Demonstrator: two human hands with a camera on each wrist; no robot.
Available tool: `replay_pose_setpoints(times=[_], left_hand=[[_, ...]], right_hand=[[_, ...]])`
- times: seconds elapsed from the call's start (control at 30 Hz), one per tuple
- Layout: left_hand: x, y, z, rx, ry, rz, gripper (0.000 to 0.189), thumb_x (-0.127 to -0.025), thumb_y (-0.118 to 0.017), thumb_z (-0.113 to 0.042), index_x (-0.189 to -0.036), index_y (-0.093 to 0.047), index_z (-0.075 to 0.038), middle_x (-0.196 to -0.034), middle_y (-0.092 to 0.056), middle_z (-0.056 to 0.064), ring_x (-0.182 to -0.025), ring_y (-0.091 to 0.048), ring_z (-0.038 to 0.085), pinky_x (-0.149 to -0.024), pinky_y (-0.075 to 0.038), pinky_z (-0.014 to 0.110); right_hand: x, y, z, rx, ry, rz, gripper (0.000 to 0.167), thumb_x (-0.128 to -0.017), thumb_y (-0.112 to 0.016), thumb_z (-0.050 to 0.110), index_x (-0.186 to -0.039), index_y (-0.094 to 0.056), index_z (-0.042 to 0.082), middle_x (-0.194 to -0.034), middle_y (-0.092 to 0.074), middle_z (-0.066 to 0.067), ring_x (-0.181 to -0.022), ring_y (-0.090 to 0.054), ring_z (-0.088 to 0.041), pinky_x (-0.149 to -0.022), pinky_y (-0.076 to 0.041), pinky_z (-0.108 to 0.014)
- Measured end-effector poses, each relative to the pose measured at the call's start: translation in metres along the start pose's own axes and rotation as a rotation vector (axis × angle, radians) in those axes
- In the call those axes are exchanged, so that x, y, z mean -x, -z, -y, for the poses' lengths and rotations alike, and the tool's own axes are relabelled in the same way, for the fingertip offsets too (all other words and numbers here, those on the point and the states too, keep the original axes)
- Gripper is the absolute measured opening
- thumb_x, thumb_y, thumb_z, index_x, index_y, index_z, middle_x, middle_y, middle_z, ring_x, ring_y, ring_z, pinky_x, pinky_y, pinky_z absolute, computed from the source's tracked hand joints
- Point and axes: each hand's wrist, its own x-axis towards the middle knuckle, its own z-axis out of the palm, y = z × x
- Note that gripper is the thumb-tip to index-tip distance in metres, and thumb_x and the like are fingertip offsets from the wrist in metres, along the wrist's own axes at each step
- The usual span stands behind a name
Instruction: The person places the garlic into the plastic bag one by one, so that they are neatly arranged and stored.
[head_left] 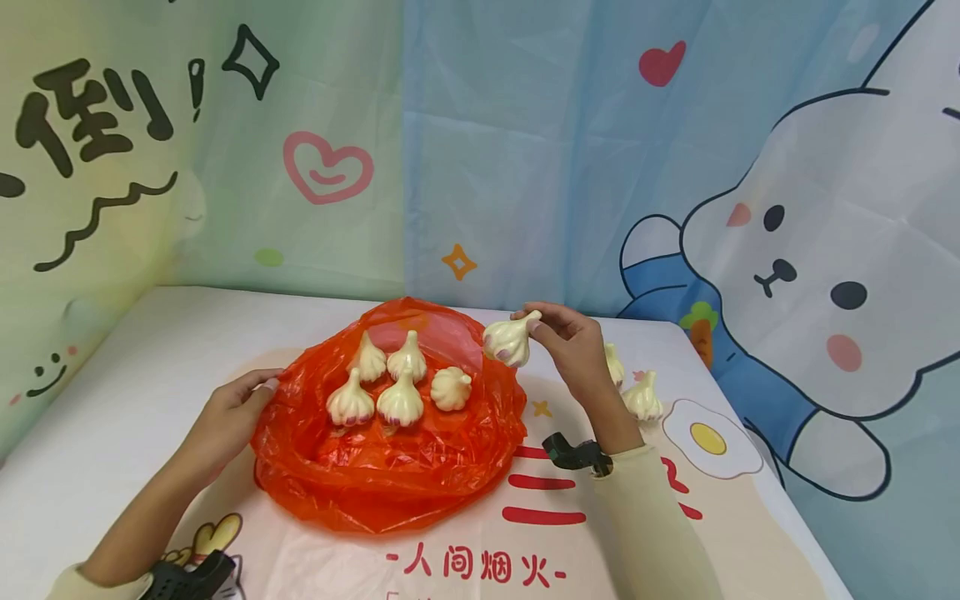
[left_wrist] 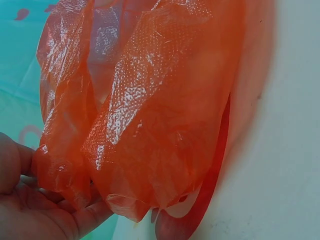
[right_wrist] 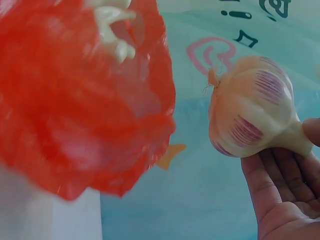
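A red plastic bag [head_left: 390, 500] lies spread wide on the table, its mouth facing up. Several garlic bulbs [head_left: 401, 403] sit inside it. At the bag's left rim my left hand [head_left: 234, 417] pinches the plastic; in the left wrist view, the fingers of that hand [left_wrist: 45, 215] lie partly behind the film. My right hand [head_left: 566, 346] holds another garlic bulb [head_left: 507, 342] by its stem, beside the bag's right rim. Purple streaks and a root tuft show on this held bulb [right_wrist: 252, 110] in the right wrist view.
Two more garlic bulbs, one nearer [head_left: 643, 397] and one partly hidden behind the right wrist [head_left: 613, 364], rest on the table to the right. A printed mat [head_left: 480, 533] with red lettering covers part of the white table [head_left: 187, 325]. A cartoon curtain [head_left: 495, 150] hangs behind.
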Motion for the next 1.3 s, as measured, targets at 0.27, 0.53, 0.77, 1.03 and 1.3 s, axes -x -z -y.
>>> replay_pose_setpoints(times=[0.27, 0.53, 0.77, 1.03, 1.3], left_hand=[[0.000, 0.002, 0.001, 0.000, 0.004, -0.001, 0.051, -0.106, -0.034, -0.035, -0.139, -0.045, 0.003, -0.130, -0.052, 0.025, -0.100, -0.057, 0.025, -0.077, -0.053, 0.023], [0.000, 0.001, 0.002, 0.002, -0.002, -0.003, 0.050, -0.107, -0.034, -0.033, -0.138, -0.046, 0.004, -0.129, -0.052, 0.025, -0.099, -0.058, 0.024, -0.077, -0.053, 0.023], [0.000, 0.000, 0.003, 0.003, -0.003, -0.003, 0.050, -0.106, -0.035, -0.034, -0.138, -0.046, 0.003, -0.127, -0.053, 0.024, -0.096, -0.058, 0.022, -0.076, -0.054, 0.024], [0.001, 0.000, 0.005, 0.009, 0.016, 0.007, 0.051, -0.107, -0.034, -0.034, -0.140, -0.044, 0.003, -0.131, -0.051, 0.024, -0.101, -0.056, 0.026, -0.078, -0.053, 0.023], [0.003, 0.003, 0.005, 0.006, -0.006, 0.002, 0.051, -0.106, -0.034, -0.034, -0.139, -0.045, 0.003, -0.126, -0.054, 0.024, -0.094, -0.058, 0.023, -0.075, -0.054, 0.023]], right_hand=[[-0.009, -0.028, 0.002, -0.108, 0.065, 0.098, 0.028, -0.095, -0.061, 0.003, -0.119, -0.060, -0.013, -0.106, -0.070, -0.013, -0.101, -0.064, -0.024, -0.091, -0.051, -0.036], [-0.010, -0.055, -0.013, -0.137, 0.008, 0.194, 0.024, -0.094, -0.060, -0.003, -0.116, -0.064, -0.010, -0.107, -0.068, -0.014, -0.099, -0.063, -0.024, -0.089, -0.052, -0.035], [-0.006, -0.073, -0.021, -0.090, 0.002, 0.294, 0.022, -0.093, -0.061, -0.002, -0.114, -0.066, -0.007, -0.110, -0.067, -0.020, -0.101, -0.063, -0.028, -0.087, -0.053, -0.035], [-0.004, -0.086, -0.023, -0.109, 0.075, 0.406, 0.018, -0.092, -0.060, -0.004, -0.108, -0.067, -0.008, -0.102, -0.069, -0.020, -0.098, -0.065, -0.027, -0.087, -0.053, -0.036], [0.008, -0.083, -0.026, -0.099, -0.026, 0.450, 0.021, -0.091, -0.058, 0.000, -0.108, -0.068, -0.006, -0.103, -0.070, -0.015, -0.096, -0.064, -0.028, -0.081, -0.055, -0.035]])
